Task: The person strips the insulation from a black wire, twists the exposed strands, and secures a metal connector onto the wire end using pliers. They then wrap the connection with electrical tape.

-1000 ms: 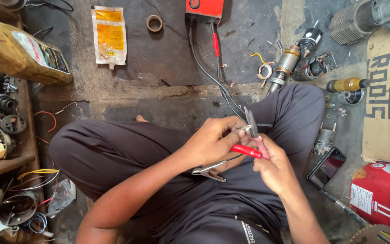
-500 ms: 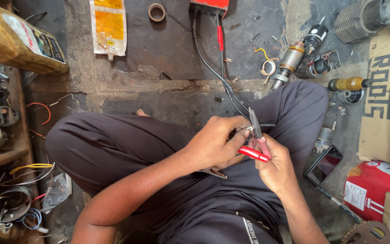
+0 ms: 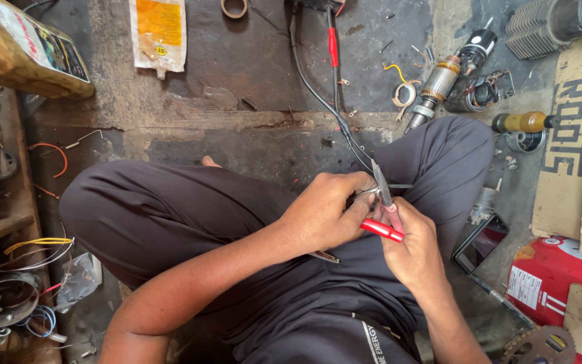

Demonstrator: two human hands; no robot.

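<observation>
Head view, the only one here: the person sits cross-legged on the floor [image 3: 250, 54] with both hands meeting over the lap. The right hand [image 3: 412, 249] is wrapped around red-handled pliers [image 3: 386, 214], nose pointing up and away, and the left hand [image 3: 328, 212] is closed over a small metal part [image 3: 365, 192] right at the plier tips, fingers curled so most of it is hidden. Can't tell exactly what the part is or whether the jaws are biting on it yet. A black cable [image 3: 318, 94] and a red lead [image 3: 332, 47] run from the top of the frame down to the same spot, so the work sits right where cable, pliers and left thumb come together. To do this bit well, it probably pays to keep the left hand pinned against the thigh so the part doesn't twist, grip close to the plier tip, and squeeze slowly instead of yanking; the thumb is awfully near the jaws, so a slip could pinch. Off to the right lie a motor armature [image 3: 436, 84], a yellow-handled screwdriver [image 3: 523, 123] and a red can [image 3: 554, 276]; an oil bottle [image 3: 28, 47] lies top left.
</observation>
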